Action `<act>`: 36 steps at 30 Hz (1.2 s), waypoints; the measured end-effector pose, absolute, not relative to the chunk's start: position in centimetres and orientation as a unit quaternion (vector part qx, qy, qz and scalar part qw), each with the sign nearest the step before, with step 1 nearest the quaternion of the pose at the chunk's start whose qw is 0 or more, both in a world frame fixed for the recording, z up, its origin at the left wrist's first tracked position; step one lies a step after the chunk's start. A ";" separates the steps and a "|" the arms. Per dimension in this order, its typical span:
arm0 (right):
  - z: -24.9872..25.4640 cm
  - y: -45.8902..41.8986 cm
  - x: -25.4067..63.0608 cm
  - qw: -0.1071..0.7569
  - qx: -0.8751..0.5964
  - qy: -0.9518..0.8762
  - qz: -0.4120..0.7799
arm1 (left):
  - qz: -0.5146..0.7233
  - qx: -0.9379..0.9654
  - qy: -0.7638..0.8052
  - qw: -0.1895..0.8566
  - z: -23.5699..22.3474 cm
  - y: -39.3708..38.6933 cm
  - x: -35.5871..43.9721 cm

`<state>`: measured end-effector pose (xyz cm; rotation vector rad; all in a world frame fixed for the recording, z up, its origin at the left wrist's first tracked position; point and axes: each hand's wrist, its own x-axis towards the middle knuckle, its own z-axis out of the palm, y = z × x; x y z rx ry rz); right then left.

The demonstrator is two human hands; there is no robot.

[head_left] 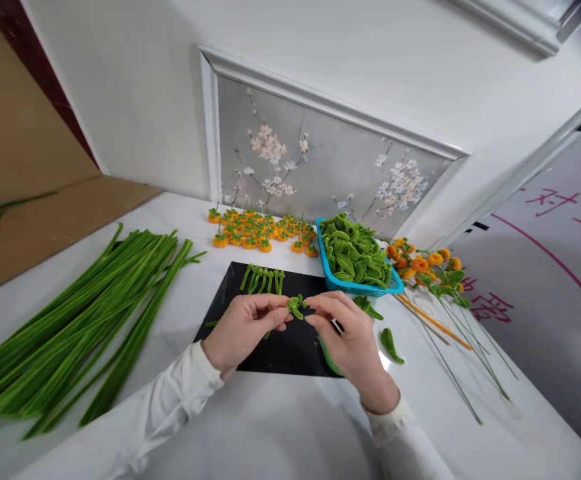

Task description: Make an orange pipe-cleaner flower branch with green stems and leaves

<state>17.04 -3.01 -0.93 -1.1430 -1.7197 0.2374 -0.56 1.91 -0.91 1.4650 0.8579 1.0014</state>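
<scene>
The left grip (243, 328) and right grip (349, 335) pinch a fuzzy green piece (295, 307).

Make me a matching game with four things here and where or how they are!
1. blue basket
2. long green strips
3. black board
4. small green piece

A. pinched between left hand and right hand
B. lying beneath both hands
C. full of green leaf shapes
D. piled at the picture's left

Pairs: 1-C, 2-D, 3-B, 4-A
</scene>
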 end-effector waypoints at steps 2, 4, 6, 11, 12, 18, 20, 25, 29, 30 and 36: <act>-1.0 -3.1 16.8 0.499 -0.467 -0.727 0.064 | 0.421 0.627 0.355 0.551 -0.8 1.9 -0.6; -1.1 -3.1 16.4 0.498 -0.460 -0.733 0.046 | 0.415 0.647 0.348 0.537 -0.7 1.7 -0.5; -1.2 -3.1 16.2 0.498 -0.454 -0.738 0.030 | 0.411 0.660 0.349 0.522 -0.6 1.5 -0.4; -1.5 -3.3 16.2 0.483 -0.446 -0.754 -0.013 | 0.418 0.641 0.363 0.532 -0.7 1.2 -0.2; -1.5 -3.3 16.2 0.481 -0.444 -0.756 -0.020 | 0.418 0.622 0.361 0.555 -0.7 1.2 -0.2; -1.4 -3.4 16.3 0.514 -0.430 -0.742 -0.012 | 0.315 0.426 0.312 0.789 -0.4 1.0 -0.4; -1.3 -3.4 16.3 0.520 -0.427 -0.740 -0.003 | 0.302 0.392 0.290 0.819 -0.3 0.9 -0.5; -1.2 -3.5 16.2 0.517 -0.418 -0.747 0.017 | 0.328 0.432 0.301 0.785 -0.5 1.1 -0.4; -1.3 -3.4 16.3 0.507 -0.412 -0.757 0.027 | 0.375 0.528 0.308 0.697 -0.6 1.2 -0.3; -1.3 -3.4 16.4 0.505 -0.409 -0.760 0.026 | 0.381 0.548 0.312 0.676 -0.6 1.1 -0.2; -1.4 -3.4 16.2 0.478 -0.406 -0.779 0.015 | 0.391 0.659 0.352 0.538 -0.2 0.5 -0.2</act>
